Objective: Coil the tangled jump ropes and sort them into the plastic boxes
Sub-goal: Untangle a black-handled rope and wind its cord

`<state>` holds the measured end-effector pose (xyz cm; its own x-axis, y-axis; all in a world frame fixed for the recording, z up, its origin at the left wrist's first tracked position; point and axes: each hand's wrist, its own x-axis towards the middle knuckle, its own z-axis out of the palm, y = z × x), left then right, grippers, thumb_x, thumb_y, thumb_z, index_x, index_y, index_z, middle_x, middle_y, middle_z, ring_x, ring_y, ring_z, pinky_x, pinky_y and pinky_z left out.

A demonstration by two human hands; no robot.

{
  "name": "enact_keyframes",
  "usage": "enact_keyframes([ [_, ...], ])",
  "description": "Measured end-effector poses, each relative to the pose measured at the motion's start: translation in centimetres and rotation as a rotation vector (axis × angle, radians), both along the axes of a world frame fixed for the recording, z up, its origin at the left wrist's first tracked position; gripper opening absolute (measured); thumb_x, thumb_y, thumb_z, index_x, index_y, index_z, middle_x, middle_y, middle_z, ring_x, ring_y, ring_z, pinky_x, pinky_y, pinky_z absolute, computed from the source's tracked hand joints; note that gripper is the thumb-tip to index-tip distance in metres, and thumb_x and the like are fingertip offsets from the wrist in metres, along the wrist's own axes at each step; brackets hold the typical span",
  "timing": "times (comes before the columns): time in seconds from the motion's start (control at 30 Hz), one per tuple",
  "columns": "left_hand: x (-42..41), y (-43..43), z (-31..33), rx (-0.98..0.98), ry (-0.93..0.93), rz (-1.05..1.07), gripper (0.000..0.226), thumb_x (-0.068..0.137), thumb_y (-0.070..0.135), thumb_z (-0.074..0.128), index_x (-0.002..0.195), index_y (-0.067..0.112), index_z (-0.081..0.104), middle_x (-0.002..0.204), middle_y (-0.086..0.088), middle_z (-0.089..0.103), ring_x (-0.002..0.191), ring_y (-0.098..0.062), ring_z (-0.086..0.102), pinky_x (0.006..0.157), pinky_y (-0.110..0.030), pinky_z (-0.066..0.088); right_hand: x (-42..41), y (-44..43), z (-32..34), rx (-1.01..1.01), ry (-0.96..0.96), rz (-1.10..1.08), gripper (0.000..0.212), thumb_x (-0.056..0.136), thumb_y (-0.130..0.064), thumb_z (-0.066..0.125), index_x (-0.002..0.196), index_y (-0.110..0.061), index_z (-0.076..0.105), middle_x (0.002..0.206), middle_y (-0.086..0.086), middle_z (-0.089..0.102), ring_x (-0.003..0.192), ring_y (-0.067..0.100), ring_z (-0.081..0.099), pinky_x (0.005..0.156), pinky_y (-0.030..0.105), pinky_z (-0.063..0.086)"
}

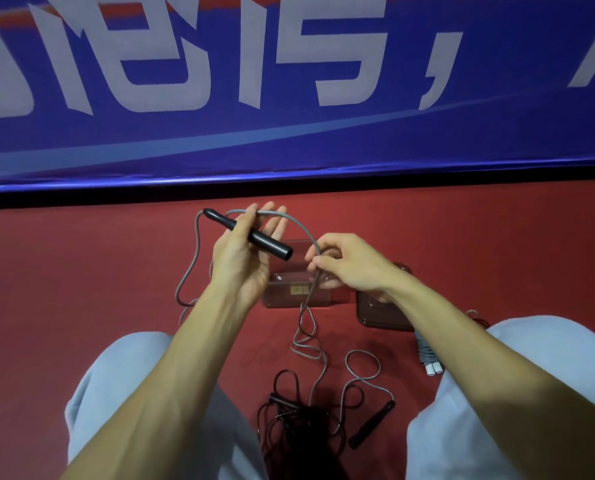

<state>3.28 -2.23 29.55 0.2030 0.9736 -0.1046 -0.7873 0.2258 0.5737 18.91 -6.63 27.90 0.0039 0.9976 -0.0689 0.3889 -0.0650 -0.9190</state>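
The left hand [244,258] lies palm up, its thumb clamping a black handle [268,242] across nearly straight fingers. The handle's long axis runs from 10 to 4 o'clock, cord end toward 10. At 3 o'clock of it, the right hand [344,268] pinches the grey rope [303,229]. The rope arcs over the left fingers, then drops toward 6 o'clock past a clear box [299,296] to the floor [81,271].
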Motion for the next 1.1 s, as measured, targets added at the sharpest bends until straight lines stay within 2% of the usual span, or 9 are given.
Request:
enact_keyframes([
  [0.23, 0.3, -0.2, -1.0, 0.165, 0.586, -0.108, 0.013, 0.1, 0.013, 0.051, 0.11, 0.006, 0.056, 0.095, -0.012, 0.07, 0.073, -0.019, 0.07, 0.063, -0.025, 0.059, 0.9, -0.3, 2.1, 0.207, 0.366, -0.244, 0.015, 0.097, 0.004, 0.045, 0.101, -0.005, 0.057, 0.083, 0.011, 0.061, 0.066, 0.02, 0.069, 0.06, 0.035, 0.061],
  [0.37, 0.6, -0.7, -1.7, 0.458, 0.967, -0.198, 0.011, 0.098, 0.007, 0.054, 0.103, 0.009, 0.064, 0.08, 0.004, 0.066, 0.065, 0.0, 0.063, 0.064, -0.015, 0.05, 2.3, -0.4, 3.8, 0.281, 0.567, -0.315, 0.018, 0.098, 0.005, 0.043, 0.1, -0.005, 0.059, 0.085, 0.012, 0.06, 0.067, 0.02, 0.07, 0.058, 0.033, 0.059],
  [0.43, 0.8, -1.1, -1.6, 0.547, 1.04, -0.281, 0.013, 0.097, 0.007, 0.056, 0.096, 0.014, 0.066, 0.077, 0.008, 0.064, 0.063, 0.006, 0.058, 0.063, -0.011, 0.047, 2.8, -0.4, 4.4, 0.297, 0.717, -0.34, 0.019, 0.099, 0.005, 0.041, 0.1, -0.004, 0.058, 0.084, 0.011, 0.06, 0.066, 0.019, 0.071, 0.057, 0.031, 0.058],
  [0.57, 1.2, -1.9, -1.5, 0.571, 1.015, -0.446, 0.015, 0.097, 0.009, 0.056, 0.106, 0.012, 0.067, 0.087, 0.009, 0.07, 0.078, 0.006, 0.065, 0.068, -0.011, 0.049, 3.6, -0.3, 4.8, 0.329, 1.017, -0.395, 0.02, 0.1, 0.005, 0.038, 0.095, -0.002, 0.055, 0.084, 0.012, 0.059, 0.067, 0.021, 0.072, 0.057, 0.03, 0.058],
  [0.67, 1.4, -2.1, -1.4, 0.581, 0.992, -0.49, 0.014, 0.097, 0.011, 0.057, 0.106, 0.007, 0.066, 0.095, 0.002, 0.074, 0.09, -0.008, 0.07, 0.079, -0.022, 0.056, 4.1, 0.0, 4.6, 0.34, 1.186, -0.468, 0.016, 0.099, 0.006, 0.038, 0.097, 0.0, 0.052, 0.085, 0.013, 0.058, 0.068, 0.025, 0.072, 0.057, 0.032, 0.058],
  [0.73, 1.5, -2.3, -1.3, 0.547, 0.949, -0.448, 0.01, 0.097, 0.011, 0.056, 0.099, 0.006, 0.064, 0.091, -0.002, 0.075, 0.086, -0.014, 0.072, 0.073, -0.025, 0.057, 4.2, 0.2, 4.3, 0.333, 1.212, -0.52, 0.013, 0.099, 0.007, 0.04, 0.098, 0.001, 0.05, 0.086, 0.016, 0.058, 0.067, 0.026, 0.072, 0.057, 0.034, 0.059],
  [0.87, 1.8, -2.3, -1.0, 0.388, 0.77, -0.315, 0.008, 0.098, 0.005, 0.053, 0.093, 0.005, 0.059, 0.078, -0.01, 0.07, 0.07, -0.02, 0.072, 0.061, -0.029, 0.059, 3.9, 0.3, 4.0, 0.298, 1.102, -0.564, 0.009, 0.098, 0.006, 0.043, 0.098, 0.001, 0.05, 0.088, 0.018, 0.06, 0.069, 0.026, 0.072, 0.059, 0.032, 0.059],
  [1.0, 1.6, -1.9, -0.3, 0.262, 0.564, -0.226, 0.008, 0.098, 0.007, 0.052, 0.095, 0.006, 0.059, 0.071, -0.009, 0.066, 0.07, -0.023, 0.072, 0.068, -0.031, 0.06, 3.3, -0.1, 3.9, 0.245, 0.857, -0.505, 0.009, 0.1, -0.004, 0.047, 0.094, -0.006, 0.054, 0.096, 0.014, 0.064, 0.089, 0.029, 0.07, 0.071, 0.036, 0.061],
  [1.1, 1.3, -1.6, 0.4, 0.203, 0.433, -0.169, 0.008, 0.098, 0.006, 0.053, 0.093, 0.006, 0.059, 0.068, -0.006, 0.065, 0.069, -0.022, 0.072, 0.067, -0.03, 0.061, 2.8, -0.1, 3.2, 0.147, 0.564, -0.431, 0.017, 0.098, -0.003, 0.048, 0.112, -0.009, 0.056, 0.109, 0.012, 0.068, 0.096, 0.025, 0.07, 0.079, 0.036, 0.059],
])
